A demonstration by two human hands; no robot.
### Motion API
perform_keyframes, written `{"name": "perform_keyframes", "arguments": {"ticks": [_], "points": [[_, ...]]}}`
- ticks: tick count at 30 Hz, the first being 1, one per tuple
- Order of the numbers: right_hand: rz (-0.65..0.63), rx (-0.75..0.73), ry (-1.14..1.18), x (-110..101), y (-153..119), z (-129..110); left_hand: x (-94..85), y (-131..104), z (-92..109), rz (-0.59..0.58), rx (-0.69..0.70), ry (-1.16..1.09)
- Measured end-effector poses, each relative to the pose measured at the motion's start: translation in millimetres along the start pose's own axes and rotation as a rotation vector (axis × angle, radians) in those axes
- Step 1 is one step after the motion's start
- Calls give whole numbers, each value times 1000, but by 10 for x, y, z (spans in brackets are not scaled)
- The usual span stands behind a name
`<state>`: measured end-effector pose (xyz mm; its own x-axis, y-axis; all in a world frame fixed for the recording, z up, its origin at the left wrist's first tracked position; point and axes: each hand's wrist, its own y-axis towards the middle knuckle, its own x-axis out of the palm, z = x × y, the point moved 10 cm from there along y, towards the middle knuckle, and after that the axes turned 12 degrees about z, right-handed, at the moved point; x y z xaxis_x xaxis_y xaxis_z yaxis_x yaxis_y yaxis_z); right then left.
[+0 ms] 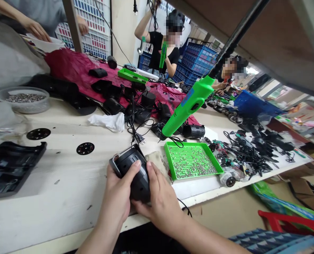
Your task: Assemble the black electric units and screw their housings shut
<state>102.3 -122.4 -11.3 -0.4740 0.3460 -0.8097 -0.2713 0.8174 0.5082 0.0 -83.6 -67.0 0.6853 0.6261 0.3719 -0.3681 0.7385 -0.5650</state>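
Both of my hands hold a black plastic housing (138, 183) over the front edge of the white table. My left hand (119, 192) grips its left side, thumb pressed on top. On the right side, the fingers of my right hand (160, 197) wrap round it. A shiny metal-like rim shows at its upper left end. Just beyond it a green electric screwdriver (188, 106) hangs at a slant, tip down. Right of my hands sits a green tray (192, 160) with many small screws. A beige cloth or pad (158, 160) lies between the tray and the housing.
Two black discs (85, 148) and a black shell (12, 169) lie at left, near a round tub of screws (23, 99). Black parts cover pink plastic (69, 70) behind. Wired parts (252, 151) pile up at right. People work across the table.
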Motion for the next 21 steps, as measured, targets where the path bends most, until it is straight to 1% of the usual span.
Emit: {"name": "perform_keyframes", "arguments": {"ticks": [6,11,13,15,17,19,21], "points": [[4,-9,61,26,13,54,68,-43,51,30,-15,-21],[87,-29,75,52,13,141,122,-15,62,49,-19,4],[94,-15,95,67,15,161,125,-6,61,58,-13,10],[65,11,123,70,34,167,117,0,63,60,-8,17],[1,21,163,51,65,141,99,7,70,62,-12,26],[-66,23,201,-9,98,110,68,14,76,76,-32,44],[-91,65,197,-118,126,141,42,19,84,89,-60,63]]}}
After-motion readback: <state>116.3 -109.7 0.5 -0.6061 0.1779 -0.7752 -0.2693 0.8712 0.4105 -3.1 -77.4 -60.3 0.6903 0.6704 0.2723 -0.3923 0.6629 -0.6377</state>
